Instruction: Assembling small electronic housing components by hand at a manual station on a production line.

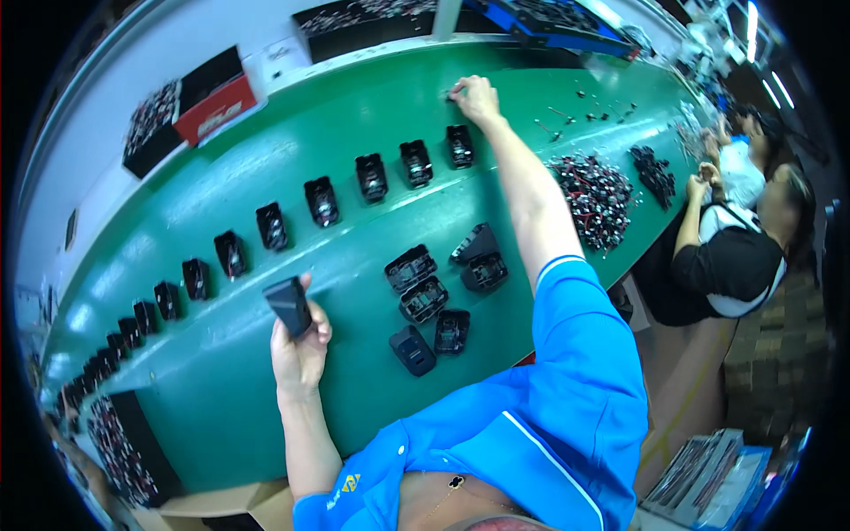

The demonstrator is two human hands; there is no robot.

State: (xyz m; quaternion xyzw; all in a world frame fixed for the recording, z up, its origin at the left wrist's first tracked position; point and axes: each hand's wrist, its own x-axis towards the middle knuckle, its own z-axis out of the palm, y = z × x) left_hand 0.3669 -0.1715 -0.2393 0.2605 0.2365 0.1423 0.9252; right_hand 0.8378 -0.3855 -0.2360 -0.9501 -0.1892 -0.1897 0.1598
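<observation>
- Well, row of blk shells (270, 227) on worktop (212, 372); stray bump might skew some.
- L hand (301, 356) wrapped round blk housing (288, 303), near side of row; slack grip = poss. drop.
- R hand (476, 99) bunched, far side, can't tell if holding; R forearm (533, 196) might scatter parts pile (595, 202).

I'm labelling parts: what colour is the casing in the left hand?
The casing is black, seen best in the head view.

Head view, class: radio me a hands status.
Left hand holds black housing. Right hand at green tabletop, grip unclear. More housings between forearms, touching neither.
</observation>
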